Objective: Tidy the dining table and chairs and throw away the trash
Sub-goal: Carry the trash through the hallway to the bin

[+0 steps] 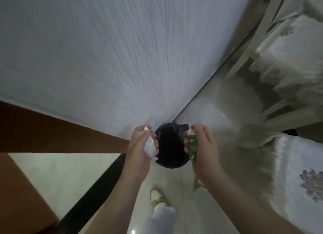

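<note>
A round bin with a black liner (170, 146) stands on the floor against the white wall, straight below my hands. My left hand (139, 146) grips a crumpled white tissue (149, 145) at the bin's left rim. My right hand (203, 148) holds a crumpled green and clear wrapper (193, 144) at the bin's right rim. Both hands hover just above the opening, one on each side. The inside of the bin is dark and its contents are hidden.
A brown wooden door frame (52, 134) runs along the left. Chairs in pale patterned covers (288, 163) stand close on the right. My feet in light shoes (157, 197) are on the glossy tile floor behind the bin.
</note>
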Available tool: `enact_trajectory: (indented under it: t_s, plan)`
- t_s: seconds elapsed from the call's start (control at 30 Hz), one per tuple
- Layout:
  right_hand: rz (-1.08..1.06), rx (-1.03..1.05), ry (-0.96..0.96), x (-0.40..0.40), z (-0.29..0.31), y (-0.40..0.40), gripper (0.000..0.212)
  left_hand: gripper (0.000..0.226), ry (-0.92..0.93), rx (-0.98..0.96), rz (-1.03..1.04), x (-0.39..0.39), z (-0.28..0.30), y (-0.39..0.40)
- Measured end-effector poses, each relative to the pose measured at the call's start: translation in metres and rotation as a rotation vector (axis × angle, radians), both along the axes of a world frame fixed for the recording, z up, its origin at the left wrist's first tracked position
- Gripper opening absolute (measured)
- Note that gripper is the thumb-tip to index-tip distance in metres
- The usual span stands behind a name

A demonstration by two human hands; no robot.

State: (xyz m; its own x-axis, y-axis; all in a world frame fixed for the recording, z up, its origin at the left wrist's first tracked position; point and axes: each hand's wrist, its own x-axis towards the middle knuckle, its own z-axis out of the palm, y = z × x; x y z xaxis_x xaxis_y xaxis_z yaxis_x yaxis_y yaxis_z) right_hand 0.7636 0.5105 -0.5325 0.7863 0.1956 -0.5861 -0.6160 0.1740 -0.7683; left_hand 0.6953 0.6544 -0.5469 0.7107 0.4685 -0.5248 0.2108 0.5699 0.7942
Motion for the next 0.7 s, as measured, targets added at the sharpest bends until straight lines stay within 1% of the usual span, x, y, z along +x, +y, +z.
enact_trajectory:
  t_s: [0.03, 0.1, 0.13, 0.17, 0.2, 0.23, 0.27, 0.33, 0.4, 0.5, 0.6, 0.63, 0.7]
  plan:
    - [0.010, -0.018, -0.011, 0.004, -0.026, 0.001, 0.025, 0.012, 0.038, 0.010, 0.013, 0.007, -0.023, 0.002]
    - [0.025, -0.060, -0.040, 0.011, -0.076, 0.002, 0.022, 0.037, 0.137, 0.066, 0.026, 0.019, -0.070, 0.006]
    - [0.032, -0.096, -0.054, 0.013, -0.100, 0.002, 0.020, 0.048, 0.215, 0.128, 0.014, 0.021, -0.092, 0.007]
    - [0.045, -0.140, -0.074, 0.013, -0.122, 0.004, 0.017, 0.049, 0.282, 0.221, -0.012, 0.023, -0.114, 0.007]
    - [0.073, -0.191, -0.096, 0.013, -0.144, 0.005, 0.015, 0.039, 0.305, 0.325, -0.055, 0.022, -0.135, 0.007]
    - [0.113, -0.250, -0.115, 0.012, -0.166, 0.007, 0.014, 0.026, 0.289, 0.425, -0.112, 0.021, -0.156, 0.005]
    - [0.157, -0.315, -0.130, 0.010, -0.187, 0.009, 0.014, 0.019, 0.270, 0.518, -0.171, 0.019, -0.176, 0.003]
    - [0.254, -0.431, -0.184, 0.005, -0.230, 0.012, 0.012, 0.023, 0.276, 0.692, -0.280, 0.014, -0.217, -0.001]
    - [0.366, -0.529, -0.252, 0.003, -0.272, 0.014, 0.011, 0.035, 0.298, 0.856, -0.393, 0.006, -0.259, -0.003]
    - [0.558, -0.687, -0.402, 0.002, -0.326, 0.015, 0.023, 0.053, 0.347, 1.060, -0.505, -0.006, -0.306, -0.002]
    - [0.693, -0.777, -0.534, 0.000, -0.358, 0.013, 0.039, 0.062, 0.374, 1.434, -0.724, -0.015, -0.331, -0.002]
    - [0.724, -0.800, -0.547, 0.000, -0.364, 0.012, 0.044, 0.065, 0.384, 1.506, -0.778, -0.017, -0.336, -0.002]
    - [0.775, -0.841, -0.555, -0.001, -0.372, 0.010, 0.054, 0.070, 0.421, 1.540, -0.810, -0.019, -0.342, -0.003]
